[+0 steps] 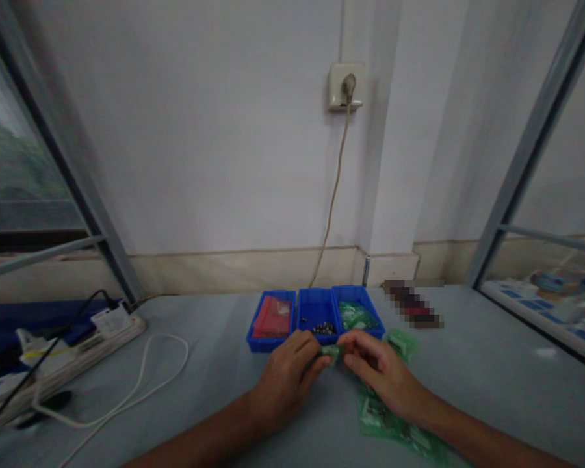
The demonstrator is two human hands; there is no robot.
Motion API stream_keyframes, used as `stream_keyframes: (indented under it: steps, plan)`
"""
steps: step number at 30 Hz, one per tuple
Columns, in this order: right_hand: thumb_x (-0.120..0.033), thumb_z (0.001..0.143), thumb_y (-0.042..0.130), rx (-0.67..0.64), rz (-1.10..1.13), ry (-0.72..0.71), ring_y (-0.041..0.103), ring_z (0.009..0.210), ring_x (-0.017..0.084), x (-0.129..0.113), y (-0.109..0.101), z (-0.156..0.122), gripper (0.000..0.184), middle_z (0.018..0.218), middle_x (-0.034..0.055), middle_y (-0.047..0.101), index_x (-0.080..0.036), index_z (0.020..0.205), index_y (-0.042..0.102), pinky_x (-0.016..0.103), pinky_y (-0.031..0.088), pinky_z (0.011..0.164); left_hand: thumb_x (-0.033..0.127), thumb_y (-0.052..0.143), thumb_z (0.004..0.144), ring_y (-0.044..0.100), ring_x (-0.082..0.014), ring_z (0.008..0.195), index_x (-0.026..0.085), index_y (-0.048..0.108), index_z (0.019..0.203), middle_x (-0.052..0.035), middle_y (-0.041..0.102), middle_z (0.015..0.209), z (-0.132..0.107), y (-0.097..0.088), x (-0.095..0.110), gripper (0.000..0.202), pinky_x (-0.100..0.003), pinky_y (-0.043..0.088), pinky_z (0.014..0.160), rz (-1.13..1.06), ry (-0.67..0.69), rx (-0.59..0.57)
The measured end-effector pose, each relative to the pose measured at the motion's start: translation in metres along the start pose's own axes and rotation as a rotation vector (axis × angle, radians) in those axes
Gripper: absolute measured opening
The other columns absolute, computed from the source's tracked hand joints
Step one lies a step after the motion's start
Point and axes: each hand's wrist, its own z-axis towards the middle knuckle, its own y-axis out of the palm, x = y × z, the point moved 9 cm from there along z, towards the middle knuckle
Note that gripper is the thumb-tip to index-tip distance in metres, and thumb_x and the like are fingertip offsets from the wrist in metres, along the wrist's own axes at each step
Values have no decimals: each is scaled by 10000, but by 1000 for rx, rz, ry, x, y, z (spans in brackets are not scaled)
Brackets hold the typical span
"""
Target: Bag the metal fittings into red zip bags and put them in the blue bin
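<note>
A small green plastic bag [330, 352] is stretched between my two hands in front of the blue bins. My left hand [288, 376] pinches its left end between thumb and fingers. At its right end, the fingertips of my right hand [383, 370] are closed on the edge. What the bag contains is too small to make out. Several filled green bags [385, 419] lie under and beside my right forearm, partly hidden by it. Small metal parts [324, 328] sit in the middle blue bin [314, 301], just beyond my fingers.
The left blue bin [258, 346] holds red plastic bags [272, 315]; the right one [377, 324] holds green bags [355, 314]. A blurred-out item [413, 305] lies behind on the right. A power strip [88, 354] and white cable [141, 383] are at left, another strip [541, 318] at right.
</note>
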Motion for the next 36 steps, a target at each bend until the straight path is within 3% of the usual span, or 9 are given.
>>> stream_keyframes:
  steps: [4,9,12,14,17,23,29,32,36]
  plan:
    - [-384,1063,631,63,-193,-123,563,801,185,-15,-3,-3,156,910,-2,593,-234,1048,670,300,432,736,355,450,1176,628,-200,925,194,643,957,-54,658,965,2,-1,7,333,-311,524,863,-128,-19,-34]
    - [-392,1082,620,35,-145,-57,526,727,173,-6,0,-2,151,813,-38,547,-243,1061,618,286,399,681,270,487,1147,637,-209,983,203,653,1027,-60,663,1030,2,-2,8,216,-319,530,900,-167,-47,-51]
    - [-402,1073,645,75,-55,-50,523,739,168,-4,-3,-2,173,839,-45,545,-253,1131,582,282,410,698,227,521,1115,656,-201,972,225,625,1212,-48,678,1061,-1,2,0,142,-317,551,904,-190,-82,-33]
    - [-420,1070,652,103,-1,-46,528,753,168,-4,-6,-2,216,857,-47,546,-261,1178,553,282,417,709,178,548,1079,674,-194,992,237,543,1382,-50,685,1126,-3,3,-2,308,-319,564,934,-206,-77,-2]
    - [-456,1073,637,109,-19,-53,513,758,170,-5,-8,-1,214,855,-37,535,-248,1092,593,285,408,705,73,503,1034,671,-201,1116,250,503,1450,-74,671,1238,-2,5,5,452,-332,555,1011,-193,15,-10]
    - [-460,1117,498,69,12,52,411,583,149,9,-7,-3,269,709,-62,434,-235,1076,639,270,313,545,72,624,963,650,-234,1169,249,592,1376,-88,673,1264,1,4,4,451,-329,545,997,-177,21,-57]
    - [-358,1047,637,34,-160,-147,539,774,187,-14,-1,-9,127,878,-8,572,-238,1069,670,300,414,713,241,599,1088,667,-193,874,224,678,1212,-47,723,975,-2,-1,9,148,-260,505,790,-159,125,-19]
    - [-356,1078,611,56,-201,-211,564,848,200,-23,-2,-8,138,949,10,581,-241,1044,679,313,437,778,275,564,1116,660,-163,792,205,676,1157,-28,723,926,1,-1,7,138,-240,477,747,-187,48,4]
    - [-388,1099,591,48,-195,-210,561,909,211,-25,-4,-3,206,986,19,556,-231,977,647,322,436,820,347,510,1129,574,-141,700,193,641,946,7,639,806,8,11,0,272,-238,411,665,-280,-142,-69]
